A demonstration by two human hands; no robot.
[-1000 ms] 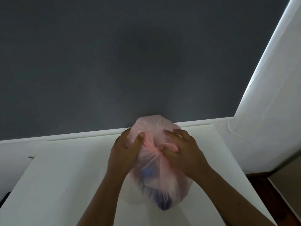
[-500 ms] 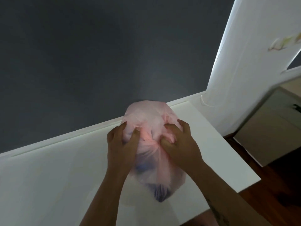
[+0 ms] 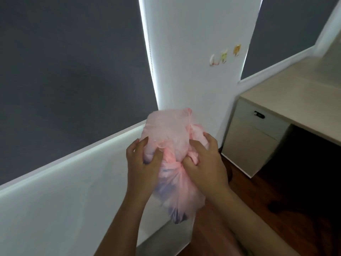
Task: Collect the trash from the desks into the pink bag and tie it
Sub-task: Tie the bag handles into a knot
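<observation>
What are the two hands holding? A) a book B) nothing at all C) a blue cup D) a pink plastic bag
D: the left hand and the right hand both have their fingers curled round the pink bag.

pink bag [image 3: 167, 129] contents a dark blur through plastic, wall hooks [image 3: 224, 57] blurred, perhaps stickers, beige desk [image 3: 295, 93] cut off right

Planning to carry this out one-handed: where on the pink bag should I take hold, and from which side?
Probably the cinched neck of the pink bag, between the left hand and right hand. The plastic is gathered there into a narrow bunch a grip can close around, with the filled body hanging below. Come in from the person's side, since loose plastic puffs up beyond it.
</observation>
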